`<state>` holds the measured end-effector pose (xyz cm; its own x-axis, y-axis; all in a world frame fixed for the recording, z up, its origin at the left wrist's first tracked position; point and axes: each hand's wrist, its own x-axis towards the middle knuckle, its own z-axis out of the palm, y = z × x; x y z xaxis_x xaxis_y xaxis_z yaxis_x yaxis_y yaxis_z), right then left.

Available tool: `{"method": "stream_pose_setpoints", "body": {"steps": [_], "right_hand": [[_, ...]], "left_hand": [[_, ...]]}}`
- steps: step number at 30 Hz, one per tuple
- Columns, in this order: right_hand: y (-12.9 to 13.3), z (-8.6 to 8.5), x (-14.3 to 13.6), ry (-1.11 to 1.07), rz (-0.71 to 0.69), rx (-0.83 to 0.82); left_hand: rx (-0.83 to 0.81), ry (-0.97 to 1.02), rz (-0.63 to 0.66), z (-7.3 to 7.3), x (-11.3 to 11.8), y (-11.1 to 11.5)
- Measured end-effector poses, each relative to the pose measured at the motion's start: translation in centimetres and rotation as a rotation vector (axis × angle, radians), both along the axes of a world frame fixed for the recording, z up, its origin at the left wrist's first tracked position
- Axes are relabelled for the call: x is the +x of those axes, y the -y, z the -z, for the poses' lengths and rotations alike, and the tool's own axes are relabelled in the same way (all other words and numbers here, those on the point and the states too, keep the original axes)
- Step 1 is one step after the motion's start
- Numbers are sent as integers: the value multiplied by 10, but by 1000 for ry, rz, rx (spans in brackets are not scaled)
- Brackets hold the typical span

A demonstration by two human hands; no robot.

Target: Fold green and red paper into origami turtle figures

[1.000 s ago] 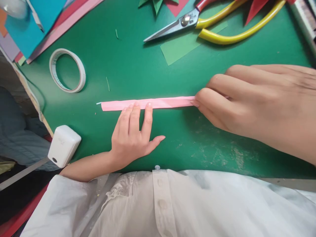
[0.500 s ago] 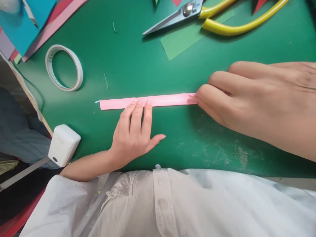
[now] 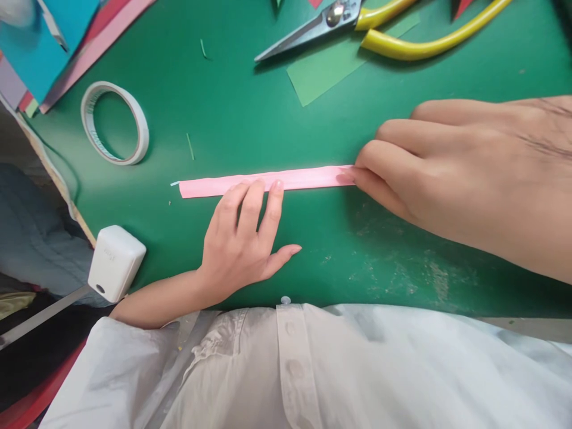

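Observation:
A long, narrow pink paper strip lies almost level across the green tabletop. The fingertips of my left hand rest on its lower edge near the middle, fingers spread and thumb held out to the side. At the strip's right end, my right hand pinches the paper between curled fingers and thumb; that end is hidden under the fingers. A thin pale sliver touches or lies just beside the strip's left end.
Scissors with yellow handles lie over a light green paper piece at the top. On the left are a white tape roll, a white box-shaped device at the table edge, and blue paper on other coloured sheets.
My left fingers have spread slightly, the index fingertip shifting a little to the right along the strip. My right hand, still pinching the end, sits slightly higher in the view.

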<state>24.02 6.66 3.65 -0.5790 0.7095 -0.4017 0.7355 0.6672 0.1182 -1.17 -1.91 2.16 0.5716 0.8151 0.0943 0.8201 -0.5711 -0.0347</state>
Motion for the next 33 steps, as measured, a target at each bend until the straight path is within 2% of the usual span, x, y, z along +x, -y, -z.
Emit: {"method": "stream_pose_setpoints", "body": {"steps": [2,5,8,11,19,22,27,30,33], "right_hand": [[1,-1,-2,10,-6,17],[1,-1,-2,20,-4,36],[1,0,1,-43,-85,44],[2,-1,5,-107,-145,74],[4,-1,6,-88,41,69],[7,5,14,-34,36,93],[8,7,26,18,56,30],[6,6,27,22,63,30],[6,7,23,13,67,49]], "left_hand": [[-46,60,18,1,-1,-2],[-19,96,42,3,0,-3],[31,55,50,4,2,0],[11,30,28,4,4,2],[-62,86,-28,7,4,3],[-57,122,-32,9,3,2],[17,70,-2,7,4,-1],[24,81,3,5,3,-2],[28,76,-45,3,2,1]]}}
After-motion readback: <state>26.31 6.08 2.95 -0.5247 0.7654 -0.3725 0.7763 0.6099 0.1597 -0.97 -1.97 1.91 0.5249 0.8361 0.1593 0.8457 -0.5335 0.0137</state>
